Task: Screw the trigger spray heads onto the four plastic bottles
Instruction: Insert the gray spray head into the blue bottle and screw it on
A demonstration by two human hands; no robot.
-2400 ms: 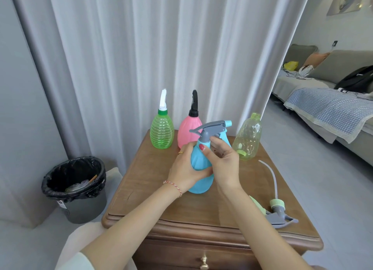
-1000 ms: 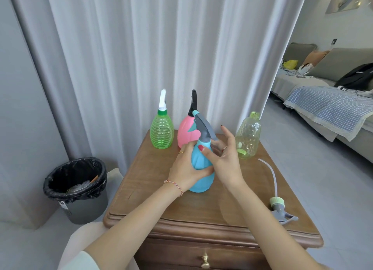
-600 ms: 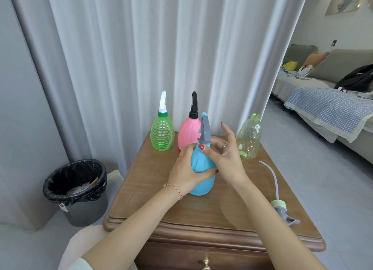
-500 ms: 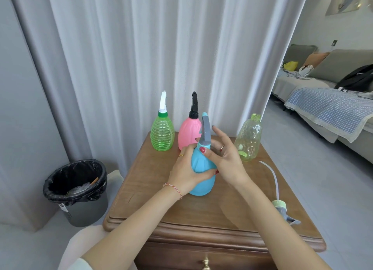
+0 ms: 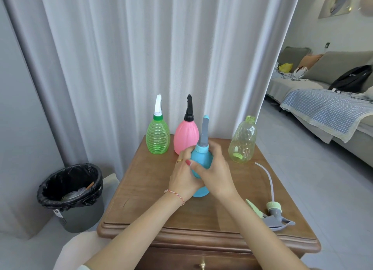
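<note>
Blue bottle (image 5: 201, 158) mid-worktop (image 5: 141, 189), both hands wrapped round it: left hand (image 5: 182, 180), right hand (image 5: 217, 176); head on. Green bottle (image 5: 157, 136) & pink bottle (image 5: 184, 136) done; clear bottle (image 5: 243, 142) far right w/o head, spray head (image 5: 273, 213) lying near right

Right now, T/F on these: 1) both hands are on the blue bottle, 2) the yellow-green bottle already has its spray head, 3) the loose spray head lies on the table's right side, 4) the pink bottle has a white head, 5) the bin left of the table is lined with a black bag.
1) True. The left hand and right hand both grip the blue bottle.
2) False. The yellow-green bottle has a bare open neck.
3) True. The loose spray head lies there, tube attached.
4) False. The pink bottle has a black head; the white one is on the green bottle.
5) True. The bin has a black liner.
</note>
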